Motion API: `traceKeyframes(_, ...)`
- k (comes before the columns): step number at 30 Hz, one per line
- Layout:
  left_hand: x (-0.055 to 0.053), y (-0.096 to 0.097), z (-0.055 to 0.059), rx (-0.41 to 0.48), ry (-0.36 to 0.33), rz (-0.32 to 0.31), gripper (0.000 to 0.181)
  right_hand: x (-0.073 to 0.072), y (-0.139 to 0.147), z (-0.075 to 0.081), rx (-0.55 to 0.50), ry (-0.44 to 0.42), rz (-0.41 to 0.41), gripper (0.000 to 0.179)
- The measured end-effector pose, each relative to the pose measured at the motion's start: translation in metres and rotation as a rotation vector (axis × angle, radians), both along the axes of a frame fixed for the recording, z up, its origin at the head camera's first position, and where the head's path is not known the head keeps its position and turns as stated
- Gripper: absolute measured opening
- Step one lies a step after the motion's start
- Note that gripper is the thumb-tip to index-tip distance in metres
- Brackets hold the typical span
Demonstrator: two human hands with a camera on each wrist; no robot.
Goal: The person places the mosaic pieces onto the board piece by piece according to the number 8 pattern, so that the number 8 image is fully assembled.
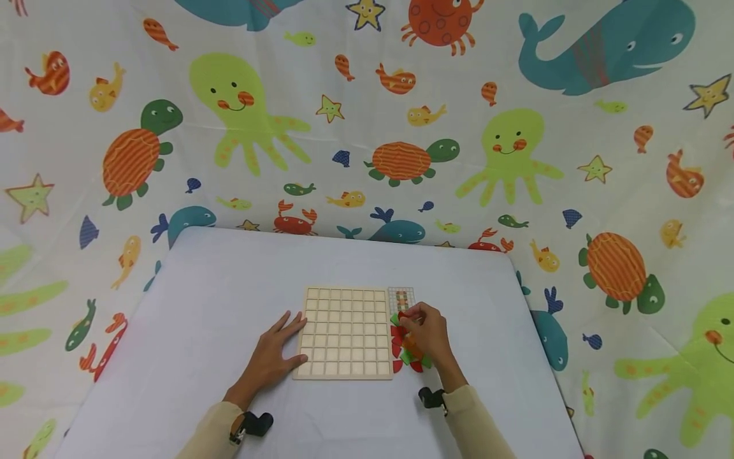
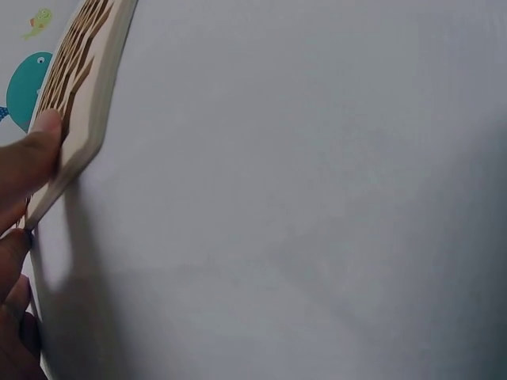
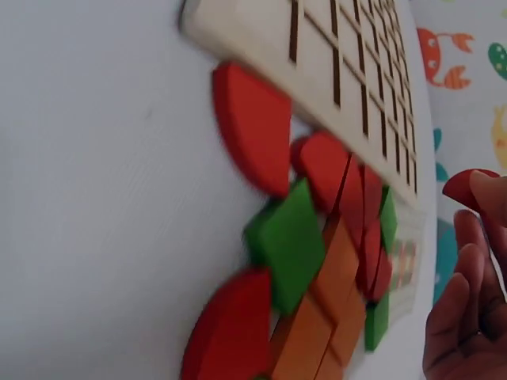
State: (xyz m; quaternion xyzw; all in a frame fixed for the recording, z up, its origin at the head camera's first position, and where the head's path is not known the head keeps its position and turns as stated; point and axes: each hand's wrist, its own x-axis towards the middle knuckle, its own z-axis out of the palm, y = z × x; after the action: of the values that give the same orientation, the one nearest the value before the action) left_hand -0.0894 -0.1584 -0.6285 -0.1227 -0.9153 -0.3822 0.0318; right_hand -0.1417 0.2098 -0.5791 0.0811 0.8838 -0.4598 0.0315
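Observation:
A square wooden grid board (image 1: 346,332) with rows of shallow square compartments lies on the table. My left hand (image 1: 275,357) rests along its left edge with fingers spread; in the left wrist view the thumb (image 2: 36,154) touches the rim. Right of the board, my right hand (image 1: 427,331) pinches a red quarter-circle piece (image 3: 467,182) between thumb and finger. Below that hand lies a pile with red curved pieces (image 3: 257,131), green diamond-shaped pieces (image 3: 289,245) and orange pieces (image 3: 305,336). The hand partly hides this pile in the head view.
A small printed grid card (image 1: 393,294) with a coloured pattern lies beside the board's upper right corner. White cloth covers the table (image 1: 229,274). Behind it hangs a curtain (image 1: 321,140) printed with sea animals.

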Motion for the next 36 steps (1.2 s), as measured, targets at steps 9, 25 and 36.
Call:
traceKeyframes(9, 0.001, -0.001, -0.001, 0.003, -0.027, -0.001, 0.084, -0.011, -0.045, -0.001, -0.093, 0.094, 0.133, 0.014)
traceKeyframes(25, 0.001, -0.002, 0.000, -0.007, -0.064, 0.008, 0.084, -0.038, -0.121, -0.015, -0.060, 0.093, 0.229, 0.009)
traceKeyframes(36, -0.003, 0.000, -0.001, -0.008, -0.085, 0.013, 0.083, -0.047, -0.139, -0.023, 0.109, 0.121, 0.192, 0.004)
